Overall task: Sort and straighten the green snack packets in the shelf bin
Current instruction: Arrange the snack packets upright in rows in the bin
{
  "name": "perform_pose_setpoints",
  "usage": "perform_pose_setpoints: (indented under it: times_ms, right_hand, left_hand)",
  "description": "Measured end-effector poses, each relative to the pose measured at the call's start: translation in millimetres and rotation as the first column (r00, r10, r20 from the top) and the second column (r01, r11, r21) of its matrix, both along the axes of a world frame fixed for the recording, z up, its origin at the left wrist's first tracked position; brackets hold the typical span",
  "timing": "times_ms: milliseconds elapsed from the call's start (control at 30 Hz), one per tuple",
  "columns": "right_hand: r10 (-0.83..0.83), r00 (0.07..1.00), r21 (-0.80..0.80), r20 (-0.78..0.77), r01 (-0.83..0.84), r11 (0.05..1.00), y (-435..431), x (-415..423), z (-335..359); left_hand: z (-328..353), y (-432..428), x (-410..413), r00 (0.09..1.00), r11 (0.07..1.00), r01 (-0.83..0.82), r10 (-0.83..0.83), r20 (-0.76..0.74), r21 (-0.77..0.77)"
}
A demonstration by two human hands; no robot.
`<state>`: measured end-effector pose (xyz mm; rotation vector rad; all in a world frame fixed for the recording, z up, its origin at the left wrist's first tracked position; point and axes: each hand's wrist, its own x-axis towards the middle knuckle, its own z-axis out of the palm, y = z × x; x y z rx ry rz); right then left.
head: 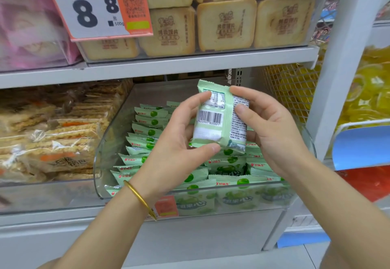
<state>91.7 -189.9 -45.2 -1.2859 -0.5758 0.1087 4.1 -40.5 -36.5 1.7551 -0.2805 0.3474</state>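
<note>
Here, the white shelf (pixel 190 63) fills most of the frame, its upper board crossing from left to right. On that board, in the upper middle, sit stacked tan stamped cakes (pixel 225 25). At the left of the lower level lie clear-wrapped rice crackers (pixel 57 133), and at the far right there are yellow packets (pixel 367 91) behind mesh.

In the lower middle stands the clear bin (pixel 103 152). The green snack packets (pixel 145 129) stand on edge in rows inside it, one row running up its left side and more across the front. A price sign (pixel 92 4) reading 8.8 hangs in the upper left.

At the centre of the frame, above the bin, I hold one green packet (pixel 217 120) nearly upright, its back with the barcode turned towards me. My left hand (pixel 175 148) pinches it, thumb on the lower edge and forefinger on the top left. My right hand (pixel 272 129) grips the packet's right side, thumb pressed on the printed face and fingers curled behind. A gold bangle (pixel 139 197) rings my left wrist.
</note>
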Motion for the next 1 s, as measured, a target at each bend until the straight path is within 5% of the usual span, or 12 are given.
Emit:
perform_pose_setpoints:
  times_ms: [433, 633, 733, 867, 1000]
  right_hand:
    - [-0.005, 1.0, -0.015, 0.001, 0.005, 1.0, 0, 0, 0]
    - [0.064, 0.993, 0.05, -0.101, -0.059, 0.997, -6, 1, 5]
    - [0.035, 0.999, -0.014, -0.018, -0.035, 0.999, -8, 2, 4]
    - [-0.05, 0.971, -0.233, 0.232, 0.105, 0.967, -11, 3, 1]
    - [-0.025, 0.991, -0.136, 0.131, 0.043, 0.99, -19, 3, 5]
  left_hand:
    - [1, 0, 1, 0.996, 0.996, -0.086, 0.086, 0.023, -0.004]
    - [0, 6, 8, 0.972, 0.841, -0.231, 0.173, -0.161, -0.49]
    - [3, 9, 8, 0.963, 0.781, -0.231, 0.1, -0.248, -0.581]
    - [3, 7, 7, 0.928, 0.834, -0.253, 0.066, -0.366, -0.49]
    - [-4, 11, 8, 0.89, 0.925, -0.379, 0.366, -0.273, 0.005]
